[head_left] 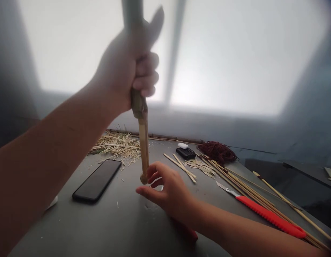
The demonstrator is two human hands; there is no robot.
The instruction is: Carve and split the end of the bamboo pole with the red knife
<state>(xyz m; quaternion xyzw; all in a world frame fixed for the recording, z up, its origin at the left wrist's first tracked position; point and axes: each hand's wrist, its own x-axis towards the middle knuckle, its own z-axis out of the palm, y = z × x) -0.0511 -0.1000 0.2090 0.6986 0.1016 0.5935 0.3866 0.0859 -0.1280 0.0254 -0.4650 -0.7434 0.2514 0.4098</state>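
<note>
My left hand (140,64) is wrapped round a bamboo pole (143,142), holding it upright with the thumb pointing up. The pole's upper part is thick and greenish; below the fist it is cut down to a narrow, pale strip ending in a knobby tip. Beside that tip is my right hand (168,189), thumb and curved fingers apart, holding nothing. Whether its fingertips touch the bamboo I cannot tell. Under the right wrist lies a red object (191,233), mostly hidden.
A black phone (97,181) lies at left, with bamboo shavings (119,144) behind it. To the right are pale strips (181,167), a small black case (186,153), dark red cord (217,151), thin sticks (242,178) and a red-handled knife (270,214).
</note>
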